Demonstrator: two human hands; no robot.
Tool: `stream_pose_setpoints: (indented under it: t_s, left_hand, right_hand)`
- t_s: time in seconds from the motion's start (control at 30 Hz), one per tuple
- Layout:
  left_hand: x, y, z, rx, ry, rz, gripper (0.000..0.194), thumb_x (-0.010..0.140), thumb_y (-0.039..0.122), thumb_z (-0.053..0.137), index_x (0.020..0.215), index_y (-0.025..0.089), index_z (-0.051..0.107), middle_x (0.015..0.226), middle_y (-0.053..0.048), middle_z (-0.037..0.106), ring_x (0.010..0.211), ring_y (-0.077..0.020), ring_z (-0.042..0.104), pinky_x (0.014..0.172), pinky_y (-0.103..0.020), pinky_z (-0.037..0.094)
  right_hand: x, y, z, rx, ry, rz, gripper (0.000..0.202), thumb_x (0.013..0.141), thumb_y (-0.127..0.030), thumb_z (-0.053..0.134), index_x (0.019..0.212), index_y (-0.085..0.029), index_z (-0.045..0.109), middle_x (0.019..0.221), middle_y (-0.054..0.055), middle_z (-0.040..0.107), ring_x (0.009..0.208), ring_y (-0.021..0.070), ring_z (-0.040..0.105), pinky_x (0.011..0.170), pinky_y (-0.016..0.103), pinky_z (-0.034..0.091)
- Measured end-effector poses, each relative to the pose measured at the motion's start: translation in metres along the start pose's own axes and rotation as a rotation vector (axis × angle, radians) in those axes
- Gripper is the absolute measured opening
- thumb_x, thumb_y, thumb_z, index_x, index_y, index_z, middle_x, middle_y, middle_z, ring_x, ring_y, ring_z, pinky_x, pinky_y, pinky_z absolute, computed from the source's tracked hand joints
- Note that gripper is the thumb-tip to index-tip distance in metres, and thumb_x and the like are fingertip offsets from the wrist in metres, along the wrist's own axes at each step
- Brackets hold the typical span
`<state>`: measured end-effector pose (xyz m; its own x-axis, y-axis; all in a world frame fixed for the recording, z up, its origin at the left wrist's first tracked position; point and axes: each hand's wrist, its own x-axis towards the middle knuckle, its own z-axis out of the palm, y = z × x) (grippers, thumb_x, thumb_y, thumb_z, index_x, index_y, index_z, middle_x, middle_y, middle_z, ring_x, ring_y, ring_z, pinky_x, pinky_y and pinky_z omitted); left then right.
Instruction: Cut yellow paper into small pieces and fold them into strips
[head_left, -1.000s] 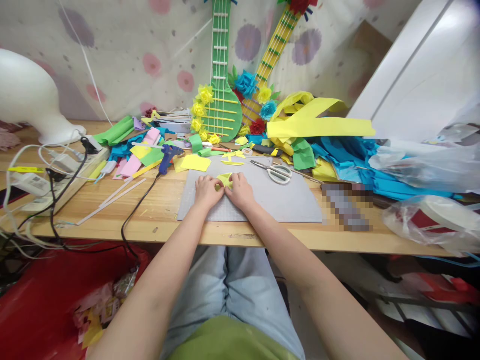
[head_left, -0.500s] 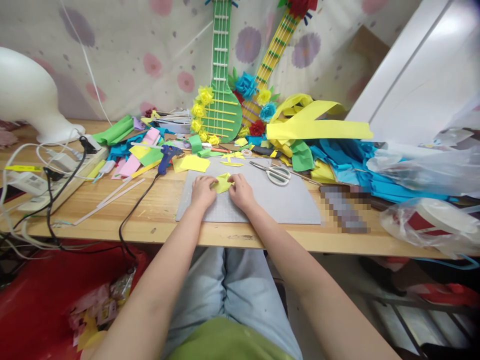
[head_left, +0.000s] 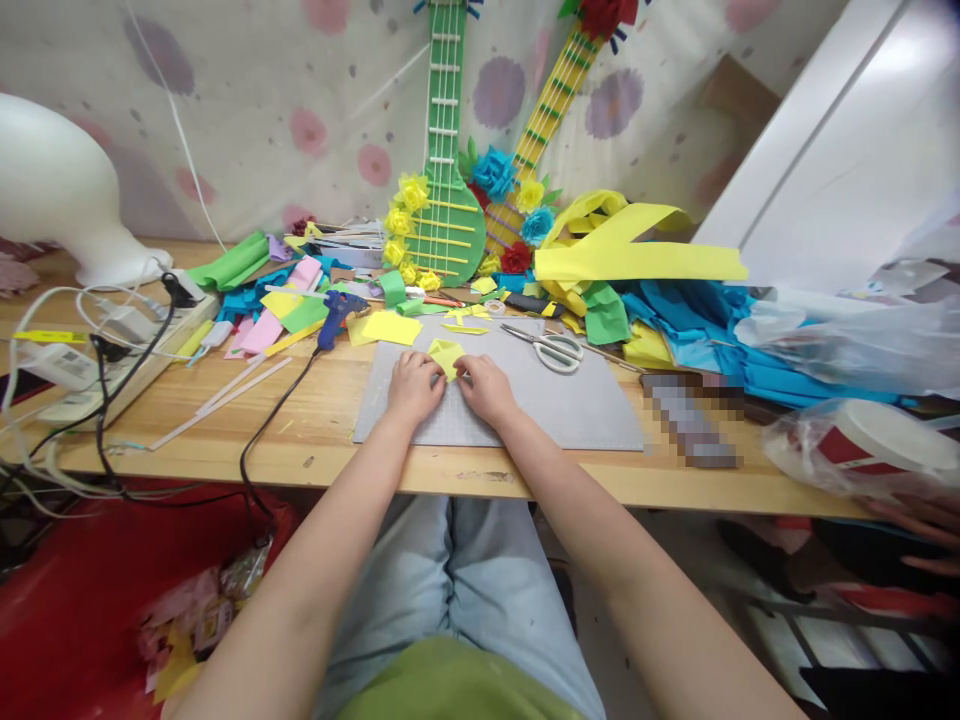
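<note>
Both hands are down on the grey mat [head_left: 570, 405] at the front of the bench [head_left: 322, 425], close together with a small yellow paper piece [head_left: 447, 355] between them. The left hand [head_left: 415, 385] pins its near left edge, fingers curled onto it; the right hand [head_left: 486, 388] pinches the near right corner. The paper is a folded shape, its long axis running from the fingertips away towards the wall, far end pointing up and left. Just beyond to the right lie scissors [head_left: 551, 346], handles towards the right. To the left, a blue glue gun [head_left: 336, 312] rests by coloured paper scraps [head_left: 281, 305].
</note>
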<state>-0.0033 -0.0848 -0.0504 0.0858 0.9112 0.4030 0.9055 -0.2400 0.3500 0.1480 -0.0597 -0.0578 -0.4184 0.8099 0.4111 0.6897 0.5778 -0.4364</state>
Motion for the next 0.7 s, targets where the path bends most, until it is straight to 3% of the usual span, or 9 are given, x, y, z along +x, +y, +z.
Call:
stream_pose_setpoints:
  t_s: [0.17,0.37,0.6,0.7]
  left_hand:
    - [0.000,0.000,0.000,-0.038,-0.048,0.047,0.027,0.074,0.026,0.054,0.098,0.020,0.064,0.099,-0.006,0.063,0.102,-0.0216,0.050,0.090,-0.035,0.038]
    - [0.001,0.001,-0.001,-0.109,-0.057,-0.043,0.051,0.070,0.011,0.048,0.120,0.019,0.052,0.103,-0.004,0.065,0.105,-0.0200,0.050,0.096,-0.034,0.035]
    - [0.001,0.000,0.000,-0.125,-0.053,-0.062,0.057,0.066,0.004,0.046,0.121,0.018,0.051,0.102,-0.003,0.067,0.105,-0.0204,0.049,0.096,-0.035,0.036]
    - [0.002,-0.002,0.002,-0.133,-0.044,-0.080,0.055,0.068,0.005,0.045,0.121,0.019,0.051,0.100,-0.003,0.067,0.105,-0.0206,0.049,0.095,-0.035,0.037]
  right_hand:
    - [0.000,-0.003,-0.003,0.027,-0.002,0.012,0.020,0.076,-0.013,0.049,0.094,-0.021,0.054,0.089,0.003,0.063,0.088,0.0191,0.051,0.075,0.031,0.040]
    - [0.007,-0.007,0.001,0.026,-0.053,0.062,0.025,0.076,-0.023,0.057,0.100,-0.020,0.053,0.090,0.003,0.063,0.085,0.0205,0.049,0.073,0.032,0.039]
    - [0.012,-0.011,0.007,-0.054,-0.012,0.054,0.019,0.080,-0.016,0.049,0.097,-0.019,0.055,0.086,0.005,0.063,0.083,0.0205,0.049,0.072,0.032,0.038]
    - [0.011,-0.011,0.007,-0.022,-0.018,0.022,0.020,0.079,-0.024,0.054,0.099,-0.020,0.054,0.088,0.004,0.063,0.083,0.0202,0.049,0.072,0.032,0.038]
